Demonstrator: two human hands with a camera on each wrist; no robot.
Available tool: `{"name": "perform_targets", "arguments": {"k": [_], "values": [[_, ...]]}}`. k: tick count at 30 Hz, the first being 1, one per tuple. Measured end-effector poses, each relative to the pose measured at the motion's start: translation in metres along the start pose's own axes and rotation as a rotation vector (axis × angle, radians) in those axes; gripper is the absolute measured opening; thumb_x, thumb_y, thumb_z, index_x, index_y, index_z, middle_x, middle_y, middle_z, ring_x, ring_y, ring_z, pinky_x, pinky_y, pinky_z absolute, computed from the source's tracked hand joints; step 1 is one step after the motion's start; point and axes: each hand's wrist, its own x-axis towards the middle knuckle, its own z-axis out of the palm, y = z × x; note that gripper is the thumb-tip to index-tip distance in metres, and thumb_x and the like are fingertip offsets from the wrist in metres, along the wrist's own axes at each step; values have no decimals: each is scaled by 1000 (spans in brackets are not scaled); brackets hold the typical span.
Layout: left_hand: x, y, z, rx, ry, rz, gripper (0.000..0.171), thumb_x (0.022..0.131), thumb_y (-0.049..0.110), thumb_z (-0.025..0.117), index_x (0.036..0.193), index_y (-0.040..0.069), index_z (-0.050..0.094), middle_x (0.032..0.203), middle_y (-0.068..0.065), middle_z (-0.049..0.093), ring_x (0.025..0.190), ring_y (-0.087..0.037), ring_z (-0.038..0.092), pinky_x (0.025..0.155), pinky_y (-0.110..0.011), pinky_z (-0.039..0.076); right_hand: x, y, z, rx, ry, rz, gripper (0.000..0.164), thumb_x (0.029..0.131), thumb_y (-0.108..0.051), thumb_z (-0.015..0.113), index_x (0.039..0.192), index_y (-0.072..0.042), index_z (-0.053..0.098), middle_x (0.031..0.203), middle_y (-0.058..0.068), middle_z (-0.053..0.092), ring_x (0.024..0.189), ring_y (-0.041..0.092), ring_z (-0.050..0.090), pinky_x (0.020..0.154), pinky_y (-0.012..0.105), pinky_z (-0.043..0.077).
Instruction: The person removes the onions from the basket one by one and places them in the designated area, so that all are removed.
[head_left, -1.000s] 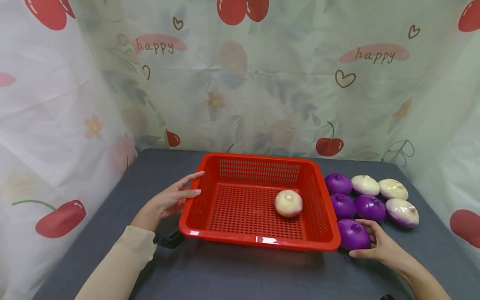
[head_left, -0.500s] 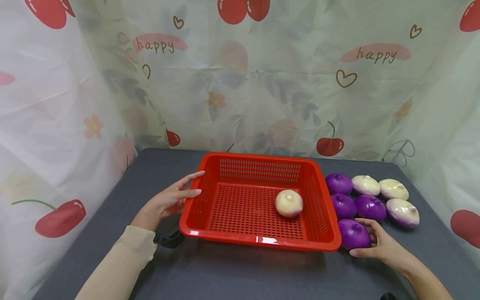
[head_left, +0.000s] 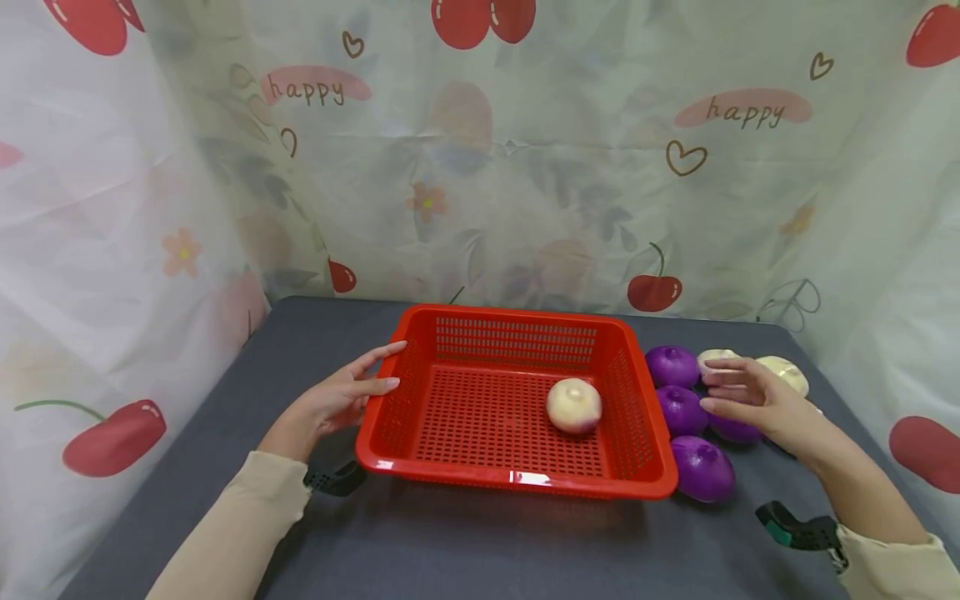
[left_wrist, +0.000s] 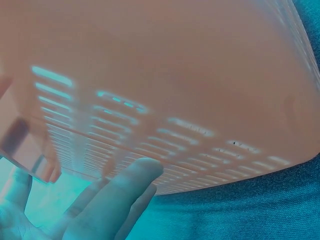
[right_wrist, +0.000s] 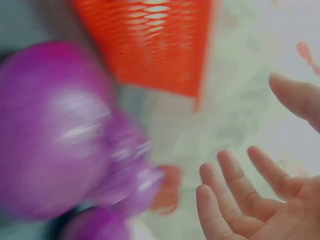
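Observation:
A red perforated plastic basket stands mid-table, with one cream-white onion tinged purple resting on its floor. My left hand touches the basket's left rim; in the left wrist view its fingers lie straight along the slotted outer wall. To the basket's right are several purple onions, the nearest one beside the front corner. My right hand is above this group, fingers spread and holding nothing. It partly hides whitish onions behind it. The right wrist view is blurred, with a large purple onion at left.
The dark grey tabletop extends in front of and left of the basket. A printed curtain encloses the table at the back and sides. A black wrist strap sits by my right cuff, another by my left.
My right hand has let go of the nearest purple onion and risen away from it, back over the onion group. That onion stays beside the basket. My left hand has stayed at the rim.

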Motion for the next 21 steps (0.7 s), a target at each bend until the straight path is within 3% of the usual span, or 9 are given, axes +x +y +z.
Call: {"name": "perform_targets", "arguments": {"k": [3, 6, 13, 21], "values": [[0, -1, -1, -1, -1, -1, 68, 94, 16, 63, 151, 33, 29, 149, -19, 40, 107, -31, 66, 86, -52, 54, 14, -25, 2, 13, 20, -30, 42, 97, -21, 59, 136, -15, 43, 120, -16, 53, 102, -12, 55, 81, 14, 51], [-1, -1, -1, -2, -1, -4, 69, 93, 17, 64, 151, 33, 29, 149, -20, 40, 106, -30, 67, 86, -52, 54, 29, -45, 13, 56, 16, -47, 37, 98, -24, 58, 132, -20, 47, 117, -19, 56, 103, -9, 57, 83, 15, 50], [-1, 0, -2, -5, -11, -4, 69, 93, 17, 64, 151, 33, 29, 149, -19, 39, 106, -30, 66, 87, -52, 54, 57, -68, 46, 119, -66, -61, 45, 95, -23, 62, 132, -3, 47, 124, 12, 59, 107, 8, 62, 87, 30, 54], [0, -1, -2, 1, -1, -4, 70, 94, 17, 63, 151, 35, 28, 149, -17, 39, 108, -31, 66, 88, -51, 54, 72, -61, 69, 85, -203, -39, 52, 93, -20, 64, 137, -1, 44, 136, 24, 50, 126, 41, 49, 100, 49, 48]]}}
